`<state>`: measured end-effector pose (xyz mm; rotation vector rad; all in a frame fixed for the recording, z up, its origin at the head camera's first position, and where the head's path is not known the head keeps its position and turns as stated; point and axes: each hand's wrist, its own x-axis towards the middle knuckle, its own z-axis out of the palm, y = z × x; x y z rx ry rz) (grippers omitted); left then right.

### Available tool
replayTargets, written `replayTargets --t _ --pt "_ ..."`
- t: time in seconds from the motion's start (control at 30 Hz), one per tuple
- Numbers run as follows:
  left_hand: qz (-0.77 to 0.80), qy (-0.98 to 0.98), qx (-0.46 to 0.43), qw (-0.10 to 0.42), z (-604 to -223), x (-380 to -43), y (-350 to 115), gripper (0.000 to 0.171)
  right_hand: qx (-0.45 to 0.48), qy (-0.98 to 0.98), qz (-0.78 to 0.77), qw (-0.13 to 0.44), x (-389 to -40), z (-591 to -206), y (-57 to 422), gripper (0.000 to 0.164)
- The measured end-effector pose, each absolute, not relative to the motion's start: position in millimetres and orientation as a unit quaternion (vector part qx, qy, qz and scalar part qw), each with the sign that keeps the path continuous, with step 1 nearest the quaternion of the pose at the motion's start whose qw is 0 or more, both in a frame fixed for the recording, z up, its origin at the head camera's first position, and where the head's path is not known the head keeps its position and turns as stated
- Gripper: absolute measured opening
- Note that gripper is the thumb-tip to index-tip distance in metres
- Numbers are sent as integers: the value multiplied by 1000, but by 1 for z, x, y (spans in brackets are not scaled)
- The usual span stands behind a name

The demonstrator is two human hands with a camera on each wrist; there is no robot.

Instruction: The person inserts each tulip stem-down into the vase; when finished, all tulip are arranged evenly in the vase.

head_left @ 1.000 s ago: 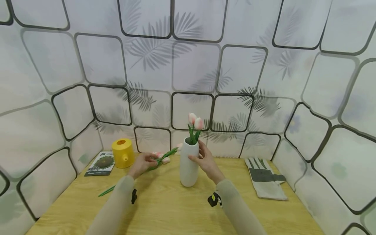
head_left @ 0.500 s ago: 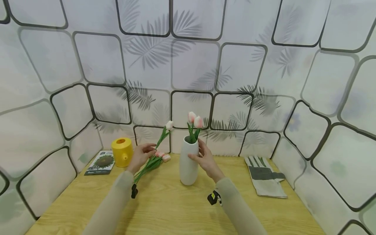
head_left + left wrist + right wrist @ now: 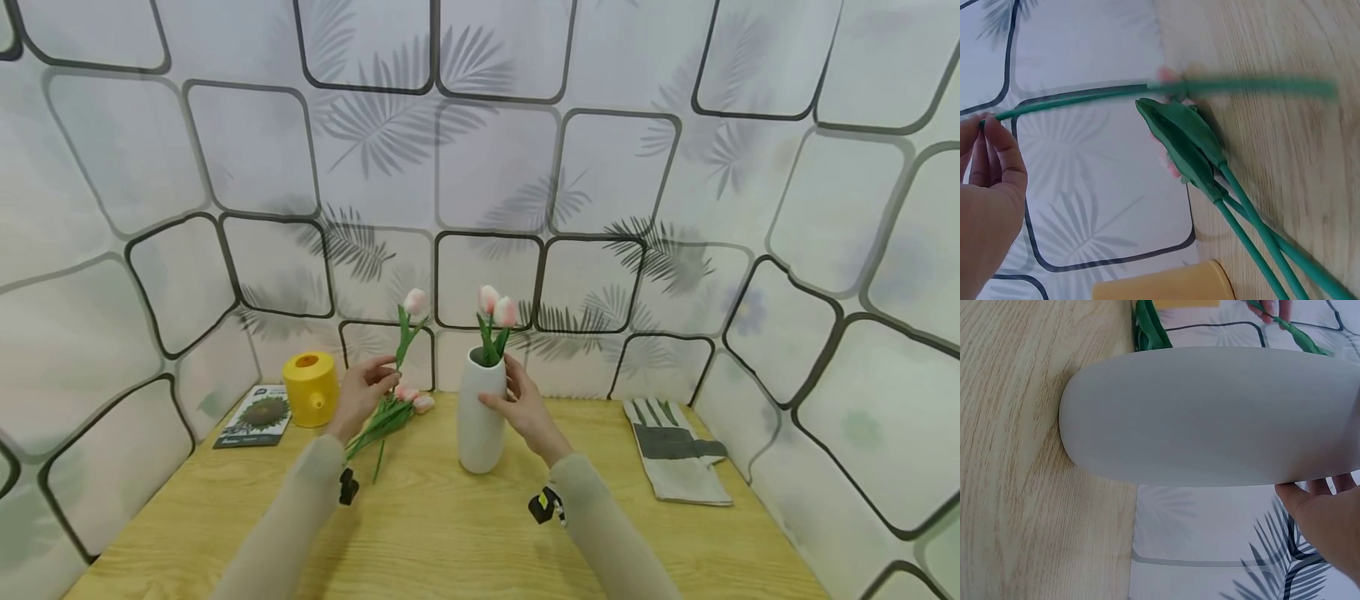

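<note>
In the head view my left hand (image 3: 360,398) pinches the stem of a pale pink tulip (image 3: 415,302), held upright above the table. Its thin green stem (image 3: 1097,95) crosses the left wrist view, blurred at the lower end. Below that hand, several more tulips (image 3: 386,419) lie on the table, their pink heads pointing away. A white vase (image 3: 480,421) stands to the right with two pink tulips (image 3: 497,308) in it. My right hand (image 3: 525,407) holds the vase by its upper right side; in the right wrist view, thumb and fingers (image 3: 1297,494) touch its wall.
At the back left a yellow watering can (image 3: 310,390) stands beside a seed packet (image 3: 257,417) with a flower picture. Grey and white gloves (image 3: 675,454) lie at the right of the wooden table (image 3: 435,533). A patterned curtain (image 3: 495,183) encloses the back and sides.
My left hand has lifted one tulip off the pile; it has swung from slanting to nearly upright. The right hand stays on the vase.
</note>
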<state>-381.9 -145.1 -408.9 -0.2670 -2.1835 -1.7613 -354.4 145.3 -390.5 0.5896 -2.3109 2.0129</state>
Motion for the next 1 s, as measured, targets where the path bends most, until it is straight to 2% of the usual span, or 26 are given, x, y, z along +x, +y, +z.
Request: replayTargets --t 0.23,0.4,0.67,0.87,1.0 --pt "-644 -744 -86 157 -405 -379 -138 47 186 -743 642 28 -358 -395 145 82" --pt "-661 -725 -69 179 -402 -378 -133 52 185 -743 642 35 -358 -396 145 81" --pt "-713 -654 -78 241 -393 -374 -132 52 187 -745 639 38 -361 -398 144 80" --pt "-766 -589 -84 244 -379 -372 -133 52 191 -741 643 22 -357 -393 145 82" --pt "-786 -556 -87 256 -369 -370 -134 45 197 -744 638 14 -345 -379 144 81"
